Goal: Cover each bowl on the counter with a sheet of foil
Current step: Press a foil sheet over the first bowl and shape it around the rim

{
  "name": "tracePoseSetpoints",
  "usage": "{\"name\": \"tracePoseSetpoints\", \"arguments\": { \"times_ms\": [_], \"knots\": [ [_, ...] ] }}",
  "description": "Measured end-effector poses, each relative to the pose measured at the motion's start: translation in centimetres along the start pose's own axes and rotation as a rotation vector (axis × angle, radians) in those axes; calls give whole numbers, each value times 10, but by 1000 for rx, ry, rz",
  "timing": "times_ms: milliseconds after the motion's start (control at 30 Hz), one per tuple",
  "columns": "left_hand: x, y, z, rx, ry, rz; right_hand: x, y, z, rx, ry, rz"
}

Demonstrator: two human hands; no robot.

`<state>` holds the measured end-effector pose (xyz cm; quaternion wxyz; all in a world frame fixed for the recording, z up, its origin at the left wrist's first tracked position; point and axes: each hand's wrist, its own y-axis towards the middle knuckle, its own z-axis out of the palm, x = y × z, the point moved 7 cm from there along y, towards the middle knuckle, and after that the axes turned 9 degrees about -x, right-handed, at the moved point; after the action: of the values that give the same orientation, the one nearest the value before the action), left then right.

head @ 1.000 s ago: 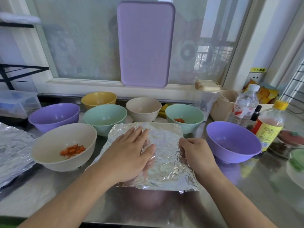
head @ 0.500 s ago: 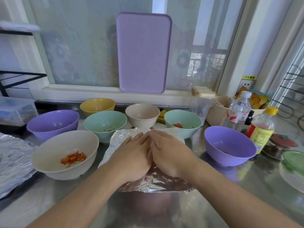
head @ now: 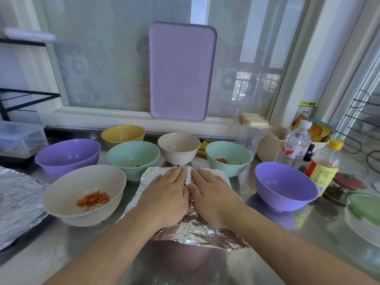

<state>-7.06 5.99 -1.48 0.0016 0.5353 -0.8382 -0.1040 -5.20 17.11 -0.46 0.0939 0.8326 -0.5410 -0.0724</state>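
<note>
A crinkled foil sheet [head: 207, 233] lies over a bowl at the counter's middle; the bowl under it is hidden. My left hand [head: 164, 198] and my right hand [head: 213, 198] press flat on top of the foil, side by side, fingers straight. Uncovered bowls stand around: a beige bowl with orange bits [head: 67, 200] at the left, a purple bowl [head: 67, 155], a yellow bowl [head: 123, 133], a mint bowl [head: 133, 156], a small beige bowl [head: 178, 147], a mint bowl with orange bits [head: 228, 156], and a purple bowl [head: 285, 186] at the right.
More foil [head: 18, 200] lies at the counter's left edge. At the right stand a water bottle [head: 295, 147], a yellow-capped bottle [head: 323, 167] and a green-lidded container [head: 364, 212]. A purple tray [head: 182, 70] leans on the window. A clear box [head: 20, 140] sits far left.
My right hand moved from the foil's right edge to the top middle, beside my left hand. Both now press the foil down flat.
</note>
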Motion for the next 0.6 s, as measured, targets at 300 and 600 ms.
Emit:
{"name": "tracePoseSetpoints", "arguments": {
  "times_ms": [300, 600],
  "knots": [
    [-14, -25, -6, 37, -43, -63, -7, -3, -8, 35, -5, -5],
    [-19, -47, -11, 127, 15, -66, -12, -18, -4, 120, -60, -29]
  ]
}}
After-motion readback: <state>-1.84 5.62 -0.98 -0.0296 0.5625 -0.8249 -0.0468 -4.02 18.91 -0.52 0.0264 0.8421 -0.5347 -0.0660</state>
